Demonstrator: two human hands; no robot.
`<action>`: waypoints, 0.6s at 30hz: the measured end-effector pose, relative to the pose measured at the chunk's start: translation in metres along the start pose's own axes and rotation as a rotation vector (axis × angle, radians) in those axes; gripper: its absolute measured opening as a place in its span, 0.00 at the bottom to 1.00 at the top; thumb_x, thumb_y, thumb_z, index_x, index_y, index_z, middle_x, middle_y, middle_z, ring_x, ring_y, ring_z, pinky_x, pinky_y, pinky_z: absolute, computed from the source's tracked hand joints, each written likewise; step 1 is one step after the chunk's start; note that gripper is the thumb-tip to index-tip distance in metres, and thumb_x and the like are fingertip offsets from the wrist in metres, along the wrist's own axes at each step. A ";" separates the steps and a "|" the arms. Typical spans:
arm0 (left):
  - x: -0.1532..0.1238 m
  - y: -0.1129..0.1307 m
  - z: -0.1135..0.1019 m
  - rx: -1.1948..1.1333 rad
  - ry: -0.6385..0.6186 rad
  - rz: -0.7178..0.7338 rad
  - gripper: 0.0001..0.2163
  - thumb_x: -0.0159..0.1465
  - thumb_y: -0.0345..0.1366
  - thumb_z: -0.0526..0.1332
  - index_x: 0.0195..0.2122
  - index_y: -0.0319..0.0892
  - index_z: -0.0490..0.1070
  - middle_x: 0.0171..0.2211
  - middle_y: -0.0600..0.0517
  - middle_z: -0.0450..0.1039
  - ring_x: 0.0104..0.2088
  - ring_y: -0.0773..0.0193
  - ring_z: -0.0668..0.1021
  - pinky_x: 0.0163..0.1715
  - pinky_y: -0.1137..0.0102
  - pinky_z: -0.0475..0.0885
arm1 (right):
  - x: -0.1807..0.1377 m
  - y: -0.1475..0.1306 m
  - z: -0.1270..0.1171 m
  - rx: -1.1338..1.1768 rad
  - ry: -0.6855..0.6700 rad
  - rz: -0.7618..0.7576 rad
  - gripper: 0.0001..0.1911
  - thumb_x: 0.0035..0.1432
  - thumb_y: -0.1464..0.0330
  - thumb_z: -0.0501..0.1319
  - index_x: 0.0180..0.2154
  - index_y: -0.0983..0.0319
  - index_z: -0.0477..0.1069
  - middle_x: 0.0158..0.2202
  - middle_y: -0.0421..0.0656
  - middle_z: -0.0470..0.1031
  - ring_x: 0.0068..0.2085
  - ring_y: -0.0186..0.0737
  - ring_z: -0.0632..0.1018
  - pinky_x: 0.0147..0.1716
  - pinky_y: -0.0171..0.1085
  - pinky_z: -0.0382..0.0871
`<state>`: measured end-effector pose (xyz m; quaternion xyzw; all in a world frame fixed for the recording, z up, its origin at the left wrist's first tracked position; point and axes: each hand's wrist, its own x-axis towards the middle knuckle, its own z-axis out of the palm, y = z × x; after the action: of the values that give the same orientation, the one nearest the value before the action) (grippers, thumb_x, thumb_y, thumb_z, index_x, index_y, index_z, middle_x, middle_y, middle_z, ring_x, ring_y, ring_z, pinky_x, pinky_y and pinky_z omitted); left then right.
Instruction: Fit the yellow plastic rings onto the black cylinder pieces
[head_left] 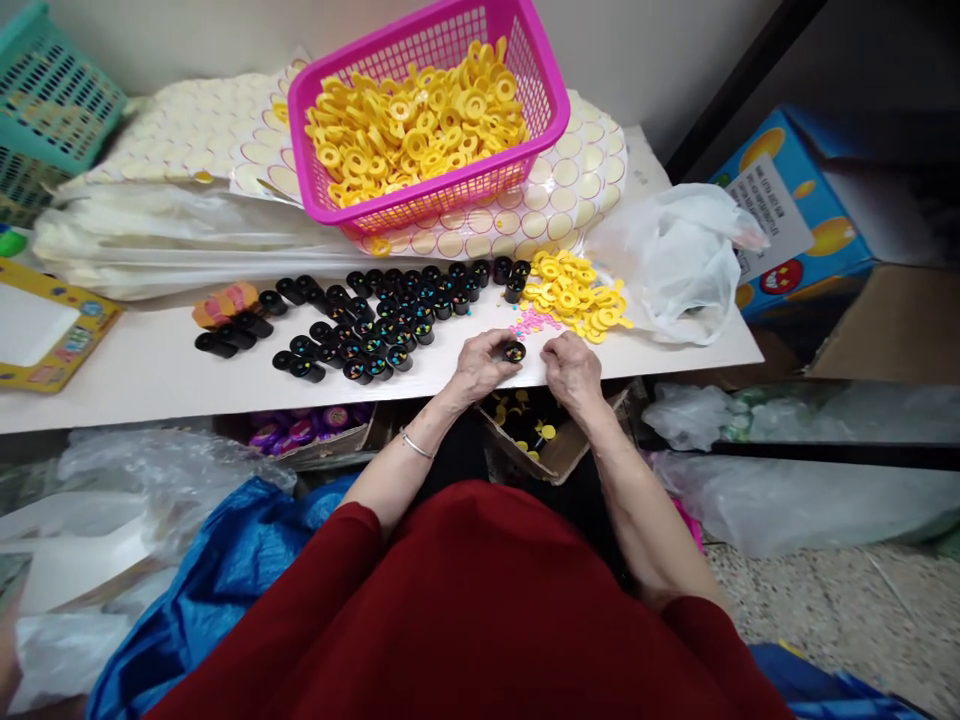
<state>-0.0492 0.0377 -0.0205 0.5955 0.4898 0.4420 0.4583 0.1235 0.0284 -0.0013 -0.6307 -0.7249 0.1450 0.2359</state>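
Observation:
My left hand (480,368) is closed around a small black cup (514,352), its opening tilted up with colourful bits inside. Just to the right, my right hand (571,365) has its fingers pinched together; whatever is in them, if anything, is hidden. Small pink beads (536,321) lie scattered on the white table (442,372) beyond the hands. Behind them is a pile of yellow ring-shaped caps with tabs (574,290). Several black cups (375,318) stand in a group to the left, many with coloured bits in them, and a few lie on their sides.
A pink basket (431,200) full of yellow caps stands at the back on printed circle sheets (180,130). A white plastic bag (675,260) sits at the right, by a blue box (795,220). Below the table edge, a cardboard box (570,462) holds black-and-yellow pieces.

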 end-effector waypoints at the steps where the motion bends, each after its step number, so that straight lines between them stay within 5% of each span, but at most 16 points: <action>1: 0.000 0.000 0.000 -0.011 0.003 -0.014 0.19 0.44 0.29 0.67 0.39 0.37 0.74 0.36 0.50 0.76 0.37 0.64 0.76 0.43 0.68 0.72 | -0.001 -0.002 0.000 0.034 0.028 -0.002 0.09 0.56 0.70 0.52 0.29 0.61 0.69 0.33 0.46 0.69 0.37 0.43 0.70 0.36 0.39 0.62; 6: 0.001 0.001 0.000 0.017 -0.013 0.015 0.18 0.42 0.29 0.69 0.37 0.36 0.75 0.35 0.50 0.76 0.35 0.65 0.76 0.41 0.69 0.72 | -0.003 -0.009 -0.003 0.202 0.110 -0.059 0.08 0.58 0.70 0.51 0.29 0.60 0.67 0.31 0.43 0.69 0.35 0.39 0.70 0.38 0.37 0.64; 13: 0.000 -0.002 -0.002 0.143 -0.013 0.085 0.18 0.45 0.31 0.69 0.39 0.39 0.76 0.36 0.51 0.77 0.37 0.64 0.76 0.42 0.68 0.71 | 0.002 -0.017 -0.005 -0.145 -0.101 0.153 0.10 0.58 0.70 0.52 0.30 0.61 0.70 0.35 0.48 0.72 0.37 0.43 0.71 0.32 0.38 0.59; 18: 0.000 -0.003 0.000 0.143 0.004 0.082 0.18 0.45 0.30 0.69 0.39 0.40 0.76 0.36 0.52 0.77 0.37 0.64 0.76 0.42 0.69 0.71 | 0.005 -0.015 -0.005 -0.241 -0.109 0.086 0.09 0.58 0.70 0.53 0.33 0.63 0.72 0.36 0.49 0.72 0.38 0.45 0.71 0.31 0.38 0.58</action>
<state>-0.0500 0.0384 -0.0233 0.6453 0.4962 0.4254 0.3954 0.1126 0.0300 0.0113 -0.6762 -0.7211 0.1007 0.1122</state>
